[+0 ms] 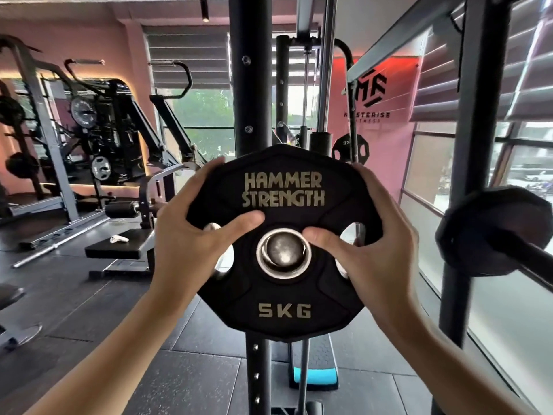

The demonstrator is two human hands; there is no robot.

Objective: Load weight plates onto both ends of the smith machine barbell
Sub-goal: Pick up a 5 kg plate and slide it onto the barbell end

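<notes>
Black rubber covers the many-sided weight plate point(283, 244), which carries pale gold lettering, "HAMMER STRENGTH" above its centre and "5KG" below. Its steel-ringed centre hole sits around the rounded grey metal end of the barbell sleeve point(282, 251), which shows through the ring, so the plate is on the bar end, facing the camera. The left hand point(191, 235) grasps the plate's left edge, fingers wrapped behind the rim and through the left grip slot, thumb pressed flat on the face just under the lettering. The right hand point(371, 238) grasps the right edge in the same way, with its thumb lying beside the steel ring. Both forearms reach up from the bottom corners of the view.

Directly behind the plate stands a black perforated steel upright point(250, 94) of the smith machine, rising above and continuing below the plate. To the right, near the window, another black weight plate point(490, 232) hangs on a dark bar, blurred. A smaller black plate point(350, 149) is stored further back, beside the pink wall. On the left, a black padded bench point(119, 248) rests on the dark rubber floor, well apart from the hands.
</notes>
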